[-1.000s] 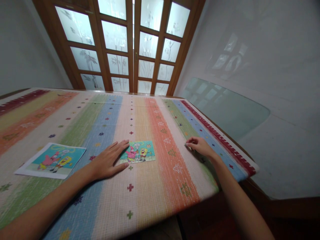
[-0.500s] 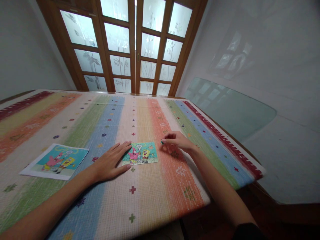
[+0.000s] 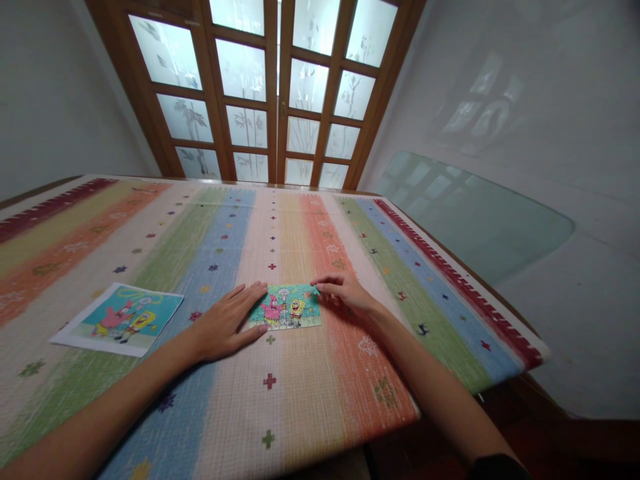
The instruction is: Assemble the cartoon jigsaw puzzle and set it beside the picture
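Observation:
A small jigsaw puzzle (image 3: 280, 319) of cartoon figures on a teal ground lies flat on the striped tablecloth. My left hand (image 3: 227, 323) rests at its left side, fingers spread and flat, thumb and fingertips touching the edge. At the upper right of the puzzle, my right hand (image 3: 345, 292) pinches a small teal puzzle piece (image 3: 315, 289), mostly covered by the fingertips. A gap in the picture shows close to those fingertips. Left of my left hand lies a paper sheet (image 3: 123, 319) printed with the same picture.
The tablecloth (image 3: 240, 413) with coloured stripes covers the table, whose near edge slants up toward the right. Beyond the far edge stands a wooden door (image 3: 273, 100) with frosted panes. A pale glass panel (image 3: 475, 207) is by the right wall.
My right hand has moved left with the puzzle piece, from beside the puzzle to its upper right corner. My left hand stays in place; the view has shifted slightly.

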The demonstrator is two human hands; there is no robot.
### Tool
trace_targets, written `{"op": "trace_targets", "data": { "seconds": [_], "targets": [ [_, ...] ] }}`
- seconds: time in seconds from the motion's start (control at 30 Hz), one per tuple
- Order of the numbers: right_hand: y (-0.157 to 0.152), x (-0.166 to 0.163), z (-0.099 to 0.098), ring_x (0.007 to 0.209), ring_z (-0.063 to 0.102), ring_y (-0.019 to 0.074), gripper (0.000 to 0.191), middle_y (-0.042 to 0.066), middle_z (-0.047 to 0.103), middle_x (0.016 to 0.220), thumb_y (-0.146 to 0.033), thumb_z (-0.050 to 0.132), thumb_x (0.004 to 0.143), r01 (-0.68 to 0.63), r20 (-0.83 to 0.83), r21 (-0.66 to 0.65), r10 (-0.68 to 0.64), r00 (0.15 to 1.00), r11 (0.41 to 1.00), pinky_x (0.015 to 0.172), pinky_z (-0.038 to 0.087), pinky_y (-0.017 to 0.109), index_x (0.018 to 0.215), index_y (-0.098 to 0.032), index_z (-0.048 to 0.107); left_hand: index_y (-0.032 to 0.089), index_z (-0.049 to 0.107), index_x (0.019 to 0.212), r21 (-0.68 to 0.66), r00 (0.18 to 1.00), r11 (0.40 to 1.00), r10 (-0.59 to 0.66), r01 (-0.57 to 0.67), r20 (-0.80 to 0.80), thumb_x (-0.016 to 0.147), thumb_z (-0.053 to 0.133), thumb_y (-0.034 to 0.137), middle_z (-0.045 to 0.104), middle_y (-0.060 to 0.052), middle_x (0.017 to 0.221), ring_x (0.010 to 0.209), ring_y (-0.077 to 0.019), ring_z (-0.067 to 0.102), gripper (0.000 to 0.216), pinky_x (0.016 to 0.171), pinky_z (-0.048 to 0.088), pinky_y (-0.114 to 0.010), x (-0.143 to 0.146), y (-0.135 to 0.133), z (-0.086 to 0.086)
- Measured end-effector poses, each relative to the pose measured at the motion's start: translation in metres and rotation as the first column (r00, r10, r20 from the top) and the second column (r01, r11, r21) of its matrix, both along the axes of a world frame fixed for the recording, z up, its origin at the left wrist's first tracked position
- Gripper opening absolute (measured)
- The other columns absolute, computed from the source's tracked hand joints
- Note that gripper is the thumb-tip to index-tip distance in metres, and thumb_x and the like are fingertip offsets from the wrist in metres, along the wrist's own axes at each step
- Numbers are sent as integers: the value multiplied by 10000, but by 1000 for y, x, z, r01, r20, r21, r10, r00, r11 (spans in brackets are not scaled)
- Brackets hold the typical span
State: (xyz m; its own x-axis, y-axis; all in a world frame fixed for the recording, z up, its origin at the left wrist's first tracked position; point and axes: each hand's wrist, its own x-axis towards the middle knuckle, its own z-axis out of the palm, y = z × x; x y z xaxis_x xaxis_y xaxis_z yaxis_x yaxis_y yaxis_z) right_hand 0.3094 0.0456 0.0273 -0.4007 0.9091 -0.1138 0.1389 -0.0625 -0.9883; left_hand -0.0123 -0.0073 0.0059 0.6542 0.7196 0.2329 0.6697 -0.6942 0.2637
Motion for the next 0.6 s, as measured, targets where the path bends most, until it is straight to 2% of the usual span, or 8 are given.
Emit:
{"op": "trace_targets", "data": {
  "seconds": [0.27,0.6],
  "targets": [
    [-4,-3,-1,459,451,93,294,-8,574,583,-393,788,736,87,-29,21,-87,996,996,401,302,233,881,-147,715,192,290,1589,14,1000,1000,-14,14,19,1030,464,565,431,-155,1608,1448,-344,462,695,1237,327,-563,0,3,-3],
    [-7,-2,1,495,527,118,293,17,615,609,-408,793,741,89,-35,20,-88,995,996,413,314,232,883,-166,706,172,259,1576,33,999,999,-27,27,-20,1048,427,568,439,-189,1595,1461,-338,446,681,1228,331,-583,-1,2,-3]
  ]
}}
